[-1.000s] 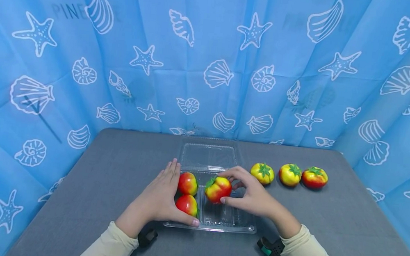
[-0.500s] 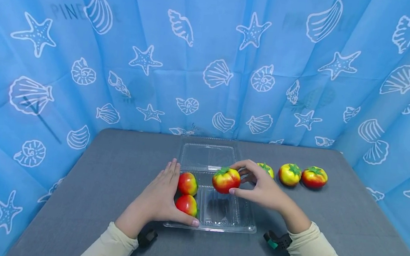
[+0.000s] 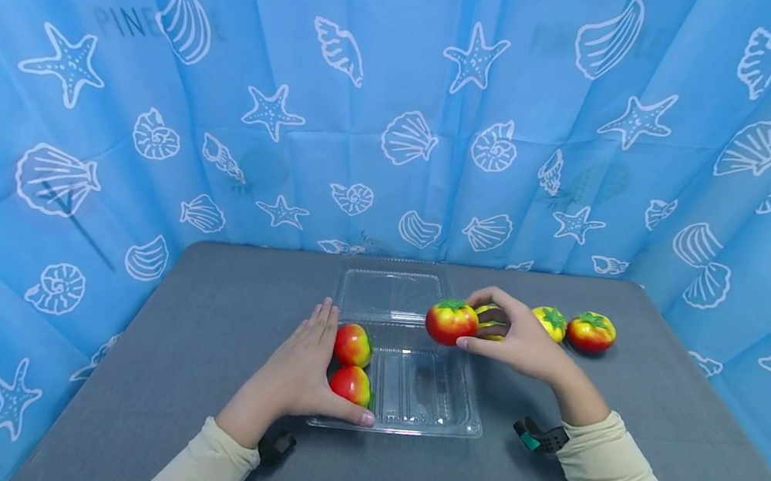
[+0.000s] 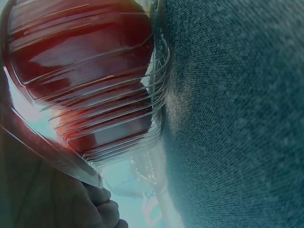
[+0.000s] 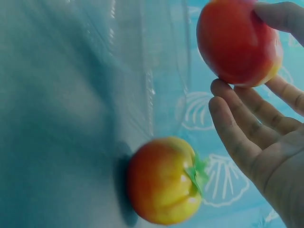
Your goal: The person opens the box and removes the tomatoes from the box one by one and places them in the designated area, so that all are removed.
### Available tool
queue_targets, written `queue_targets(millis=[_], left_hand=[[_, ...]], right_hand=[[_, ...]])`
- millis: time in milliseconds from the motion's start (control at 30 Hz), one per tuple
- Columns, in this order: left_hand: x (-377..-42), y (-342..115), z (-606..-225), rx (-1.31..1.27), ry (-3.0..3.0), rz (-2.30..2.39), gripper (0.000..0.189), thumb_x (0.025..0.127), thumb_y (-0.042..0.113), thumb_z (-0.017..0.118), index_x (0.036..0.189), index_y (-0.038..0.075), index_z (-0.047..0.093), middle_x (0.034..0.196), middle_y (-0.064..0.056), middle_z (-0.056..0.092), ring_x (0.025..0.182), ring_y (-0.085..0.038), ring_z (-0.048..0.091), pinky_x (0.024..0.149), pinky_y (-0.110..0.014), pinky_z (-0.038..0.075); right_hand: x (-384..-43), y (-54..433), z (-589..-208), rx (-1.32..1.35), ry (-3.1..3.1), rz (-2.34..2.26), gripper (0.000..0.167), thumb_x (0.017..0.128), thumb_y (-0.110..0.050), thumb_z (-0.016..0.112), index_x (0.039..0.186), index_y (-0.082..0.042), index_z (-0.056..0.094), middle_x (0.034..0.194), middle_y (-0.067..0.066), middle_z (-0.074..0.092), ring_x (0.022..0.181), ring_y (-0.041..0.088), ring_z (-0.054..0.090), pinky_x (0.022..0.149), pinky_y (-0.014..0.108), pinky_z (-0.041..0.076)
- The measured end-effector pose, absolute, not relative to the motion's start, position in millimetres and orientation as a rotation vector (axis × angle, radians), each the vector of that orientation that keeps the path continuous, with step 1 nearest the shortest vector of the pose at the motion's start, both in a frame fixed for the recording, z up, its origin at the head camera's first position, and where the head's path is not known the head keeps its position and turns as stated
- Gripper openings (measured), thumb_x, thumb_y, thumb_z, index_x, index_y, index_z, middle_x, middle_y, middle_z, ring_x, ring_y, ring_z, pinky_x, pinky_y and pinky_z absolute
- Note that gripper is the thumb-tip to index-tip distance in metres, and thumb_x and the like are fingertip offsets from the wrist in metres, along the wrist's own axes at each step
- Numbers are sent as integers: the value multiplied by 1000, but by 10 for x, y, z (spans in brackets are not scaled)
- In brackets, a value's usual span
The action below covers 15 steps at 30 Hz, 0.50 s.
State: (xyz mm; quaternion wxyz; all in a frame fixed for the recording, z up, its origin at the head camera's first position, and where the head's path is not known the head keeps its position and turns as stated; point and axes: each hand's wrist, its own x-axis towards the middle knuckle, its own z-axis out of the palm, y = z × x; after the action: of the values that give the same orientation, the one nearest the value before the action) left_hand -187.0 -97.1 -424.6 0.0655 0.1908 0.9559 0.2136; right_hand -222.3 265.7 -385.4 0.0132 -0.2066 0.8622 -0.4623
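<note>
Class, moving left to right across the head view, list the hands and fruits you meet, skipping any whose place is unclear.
Left hand, pair of fruits, held fruit, right hand, rightmost fruit.

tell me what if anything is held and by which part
The right hand holds a red-yellow fruit by its side, between thumb and fingers. The left hand holds no fruit; it touches the container.

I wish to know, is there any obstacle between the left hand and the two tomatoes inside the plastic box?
Yes: the clear ribbed wall of the plastic box stands between the left hand and the two tomatoes, which the left wrist view shows through it. The lid does not block: it lies open behind them.
</note>
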Motion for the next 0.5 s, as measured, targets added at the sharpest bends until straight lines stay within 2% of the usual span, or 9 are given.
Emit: queue_targets(millis=[300,500], left_hand=[[-1875,-974,-4257,587,2886,643,152,61,92,75,171,8,13,181,-11,7,168,-33,6,132,-56,24],[-1879,-977,-4262,596,2893,642,152,61,92,75,171,7,14,181,-12,8,168,-34,8,132,-57,26]], right_hand=[[-2277,2851,-3825,-610,2732,-1412,49,90,-22,87,127,-12,58,128,11,64,113,33,70,95,50,64],[-2297,2907,-3807,-603,2724,-1408,49,90,-22,87,127,-11,57,127,11,64,111,32,70,96,53,63]])
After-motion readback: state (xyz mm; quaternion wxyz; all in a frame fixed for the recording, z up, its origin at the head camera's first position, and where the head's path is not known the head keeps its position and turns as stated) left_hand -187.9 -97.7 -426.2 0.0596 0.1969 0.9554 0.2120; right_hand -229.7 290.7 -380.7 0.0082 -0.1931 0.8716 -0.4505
